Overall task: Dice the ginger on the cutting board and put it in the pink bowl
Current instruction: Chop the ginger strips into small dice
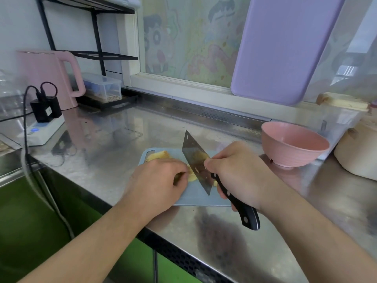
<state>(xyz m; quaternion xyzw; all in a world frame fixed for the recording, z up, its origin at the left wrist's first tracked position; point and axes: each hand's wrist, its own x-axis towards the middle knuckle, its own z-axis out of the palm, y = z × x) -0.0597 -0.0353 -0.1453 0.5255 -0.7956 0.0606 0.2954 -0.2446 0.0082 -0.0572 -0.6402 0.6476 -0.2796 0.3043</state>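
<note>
Two bare hands work over a small pale blue plastic cutting board (201, 198) near the front edge of a stainless steel worktop (114, 137). The right hand (237, 170) has its fingers wrapped round the black riveted handle of a broad steel cleaver (196, 160), with thumb and forefinger pinching the blade close to the handle. The blade stands on edge across the board, its tip pointing toward the back of the worktop. The left hand (158, 180) lies knuckles up on the board's left side, fingers curled down onto a yellowish piece of ginger (191, 174), holding it against the flat of the blade. Most of that piece is hidden under the fingers, so how far it is cut cannot be told. A second pale lump of ginger (158, 155) lies at the board's far left corner, apart from the hand.

To the right of the board, toward the right edge of the worktop, a pink ribbed bowl (293, 147) stands upright. At the back left corner stands a pink plastic kettle (49, 76), with a white power strip (43, 131) carrying black plugs in front of it. A lilac plastic board (285, 48) leans against the window at the back.
</note>
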